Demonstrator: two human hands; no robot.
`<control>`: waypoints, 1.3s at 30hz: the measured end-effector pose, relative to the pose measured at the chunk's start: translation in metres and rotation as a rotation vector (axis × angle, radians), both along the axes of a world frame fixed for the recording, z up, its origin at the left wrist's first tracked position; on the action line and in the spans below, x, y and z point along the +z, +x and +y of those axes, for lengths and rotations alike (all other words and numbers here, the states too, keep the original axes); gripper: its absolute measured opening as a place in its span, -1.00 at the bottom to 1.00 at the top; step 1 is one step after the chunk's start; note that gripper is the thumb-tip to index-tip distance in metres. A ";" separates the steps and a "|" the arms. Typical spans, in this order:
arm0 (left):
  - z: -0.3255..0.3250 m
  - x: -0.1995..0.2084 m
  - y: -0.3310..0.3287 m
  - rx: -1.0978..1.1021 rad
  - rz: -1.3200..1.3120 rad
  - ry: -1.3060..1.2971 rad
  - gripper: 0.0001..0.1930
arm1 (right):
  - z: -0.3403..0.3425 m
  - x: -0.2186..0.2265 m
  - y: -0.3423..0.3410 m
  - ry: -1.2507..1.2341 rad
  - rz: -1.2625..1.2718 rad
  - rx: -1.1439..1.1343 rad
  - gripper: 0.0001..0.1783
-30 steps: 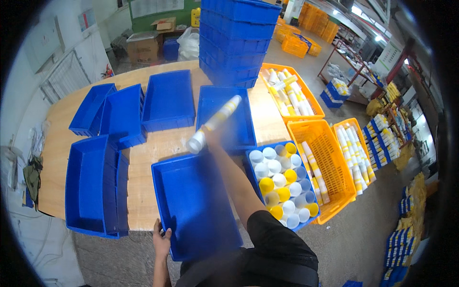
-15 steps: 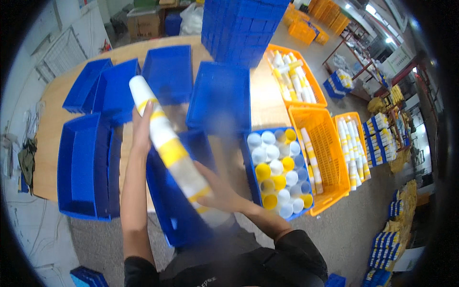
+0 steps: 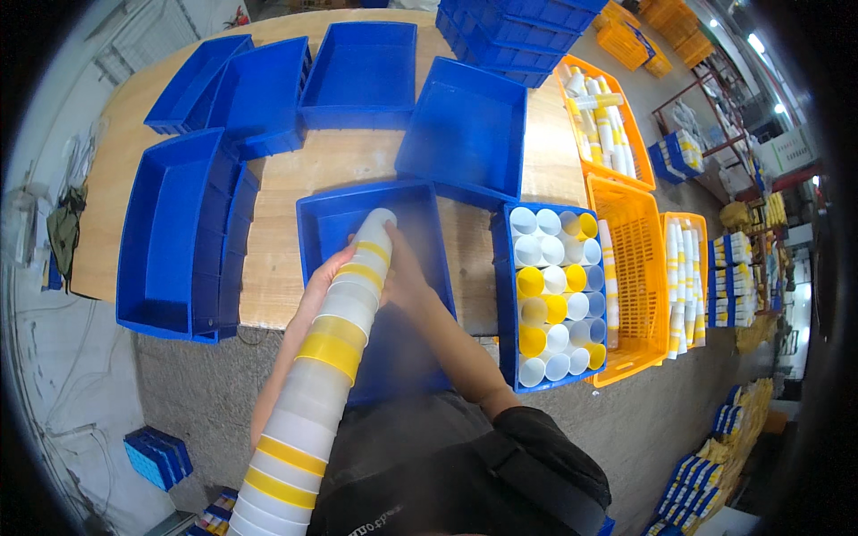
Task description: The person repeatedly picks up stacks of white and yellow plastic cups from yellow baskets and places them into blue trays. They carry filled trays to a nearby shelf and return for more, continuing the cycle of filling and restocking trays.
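A long stack of nested plastic cups [image 3: 331,353], white with yellow and greyish ones among them, slants from the lower edge up toward the middle. My left hand [image 3: 325,279] wraps round its far part from the left side. From the right, my right hand [image 3: 405,266] closes round the same stack close to its narrow far end. Beneath my hands lies a blue bin [image 3: 323,213], partly hidden by the stack and my arms. Right of it, another blue bin [image 3: 506,304] is packed with upright white and yellow cups [image 3: 554,309], their open mouths up.
More blue bins [image 3: 170,237] lie on the wooden table [image 3: 290,179], beside a tall stack of blue bins [image 3: 518,36] at the back. Orange crates [image 3: 639,268] along the right hold cup stacks [image 3: 684,277]. Blue bins [image 3: 159,456] also sit on the floor at the lower left.
The cup stack has swung round so its near end points to the lower left. Both hands are now close together near its far end. The view has shifted, too.
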State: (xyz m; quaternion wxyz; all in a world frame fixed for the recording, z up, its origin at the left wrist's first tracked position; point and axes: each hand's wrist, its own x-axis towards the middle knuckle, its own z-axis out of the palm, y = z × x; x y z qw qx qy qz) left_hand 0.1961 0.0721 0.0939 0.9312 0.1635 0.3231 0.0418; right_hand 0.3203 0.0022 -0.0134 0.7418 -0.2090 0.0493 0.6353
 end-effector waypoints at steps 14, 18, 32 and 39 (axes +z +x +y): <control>0.002 0.010 0.017 0.002 0.146 -0.040 -0.51 | -0.005 -0.039 0.026 0.099 -0.275 -0.154 -0.20; 0.010 0.012 0.009 -0.126 0.215 -0.017 -0.55 | 0.000 -0.028 0.013 -0.117 0.018 0.038 -0.30; 0.031 0.003 -0.036 -0.240 0.402 -0.003 -0.42 | 0.021 -0.011 -0.023 -0.142 -0.074 0.298 -0.34; 0.012 -0.005 -0.064 -0.162 0.171 -0.035 -0.40 | 0.003 -0.006 -0.036 -0.116 0.090 0.304 -0.34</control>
